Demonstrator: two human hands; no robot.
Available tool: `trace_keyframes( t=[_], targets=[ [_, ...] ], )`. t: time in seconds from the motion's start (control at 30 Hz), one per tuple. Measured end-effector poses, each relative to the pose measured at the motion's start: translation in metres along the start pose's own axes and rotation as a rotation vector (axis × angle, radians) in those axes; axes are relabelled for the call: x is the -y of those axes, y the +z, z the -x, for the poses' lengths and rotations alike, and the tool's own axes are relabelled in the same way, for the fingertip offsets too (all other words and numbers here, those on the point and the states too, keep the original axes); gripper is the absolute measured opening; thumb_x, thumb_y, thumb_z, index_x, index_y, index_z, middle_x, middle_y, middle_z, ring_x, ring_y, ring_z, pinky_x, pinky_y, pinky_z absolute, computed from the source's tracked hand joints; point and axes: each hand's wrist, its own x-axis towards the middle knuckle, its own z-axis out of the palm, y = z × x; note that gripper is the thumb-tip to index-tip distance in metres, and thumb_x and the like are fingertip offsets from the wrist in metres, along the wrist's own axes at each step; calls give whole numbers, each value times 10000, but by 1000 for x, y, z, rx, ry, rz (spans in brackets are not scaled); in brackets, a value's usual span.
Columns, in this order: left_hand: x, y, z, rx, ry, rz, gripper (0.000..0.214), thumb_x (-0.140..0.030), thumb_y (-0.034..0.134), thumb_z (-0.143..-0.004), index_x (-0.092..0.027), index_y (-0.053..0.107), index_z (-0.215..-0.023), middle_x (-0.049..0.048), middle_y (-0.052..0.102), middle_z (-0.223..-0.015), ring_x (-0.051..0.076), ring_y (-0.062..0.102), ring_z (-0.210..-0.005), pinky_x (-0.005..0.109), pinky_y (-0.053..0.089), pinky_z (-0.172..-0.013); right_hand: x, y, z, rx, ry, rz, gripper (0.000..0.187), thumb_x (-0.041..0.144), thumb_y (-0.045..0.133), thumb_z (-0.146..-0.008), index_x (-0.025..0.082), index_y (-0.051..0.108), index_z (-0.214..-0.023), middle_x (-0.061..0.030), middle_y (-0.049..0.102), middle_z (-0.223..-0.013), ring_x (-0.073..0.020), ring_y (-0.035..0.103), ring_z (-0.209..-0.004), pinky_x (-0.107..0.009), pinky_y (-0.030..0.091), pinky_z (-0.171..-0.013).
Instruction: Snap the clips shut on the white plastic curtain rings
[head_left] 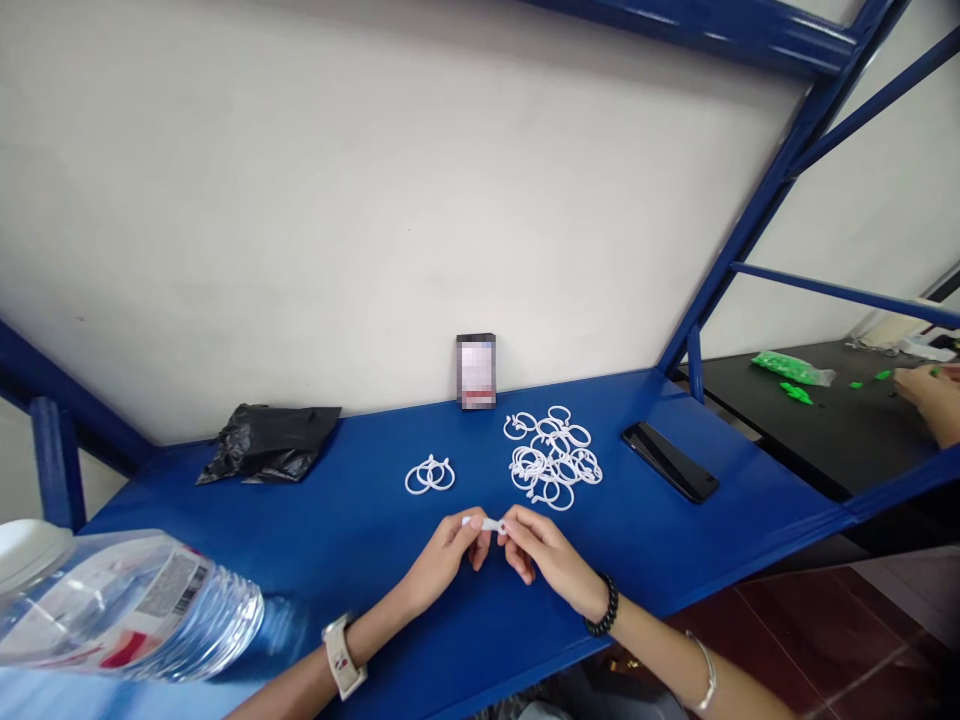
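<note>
Between my two hands, above the blue tabletop [352, 560], is a small white plastic piece [489, 524], short and strip-like from this angle. My left hand [448, 545] pinches its left end with thumb and fingers. At its other end, my right hand [536, 540] has its fingertips closed on it. Just beyond my left hand lie a couple of overlapping white rings [430, 487] with small knobs. A loose pile of similar white rings [531, 460] spreads out beyond my right hand. Parts of the held piece are hidden by my fingers.
A large clear bottle [161, 610] occupies the left front. Behind it lies a black plastic bag [270, 442]. A small upright box [476, 372] leans near the wall; a phone [670, 461] lies right. Another person's hand [930, 395] is over a black table [810, 440] with green pieces [795, 368].
</note>
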Motion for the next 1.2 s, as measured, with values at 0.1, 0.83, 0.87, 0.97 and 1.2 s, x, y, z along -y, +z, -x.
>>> trace_keyframes(
  t=[0.1, 0.83, 0.87, 0.97, 1.2],
  targets=[
    [-3, -7, -20, -88, 24, 20, 493, -573, 301, -887, -174, 485, -664, -16, 481, -532, 136, 461, -532, 281, 386, -618, 11, -11, -29, 2, -50, 33, 368, 523, 462, -876, 174, 478, -760, 63, 467, -521, -64, 395, -414, -192, 293, -433],
    [17, -21, -39, -74, 7, 131, 521, -596, 320, -871, -163, 530, -672, -4, 498, -537, 146, 488, -532, 303, 410, -628, -18, -18, -73, 58, -50, -134, 362, 412, 456, -855, 167, 473, -589, 27, 462, -506, -80, 420, -419, -218, 298, -440],
    [17, -21, -39, -70, 2, 133, 518, -599, 330, -867, -162, 530, -673, -8, 493, -539, 139, 475, -523, 297, 402, -617, -18, -18, -73, 55, -51, -132, 362, 412, 455, -855, 168, 473, -589, 27, 463, -509, -80, 422, -421, -219, 300, -441],
    [17, -21, -39, -67, 0, 132, 501, -595, 355, -863, -159, 532, -691, -13, 493, -548, 126, 451, -512, 284, 379, -595, -17, -18, -73, 50, -59, -118, 363, 411, 453, -859, 169, 473, -590, 27, 466, -512, -81, 422, -422, -220, 305, -442],
    [20, -23, -38, -52, 11, 116, 511, -603, 328, -870, -162, 530, -710, 1, 528, -567, 132, 456, -525, 289, 381, -613, -15, -17, -71, 69, -97, -78, 347, 395, 441, -881, 166, 498, -626, 31, 462, -519, -83, 420, -428, -219, 303, -445]
  ],
)
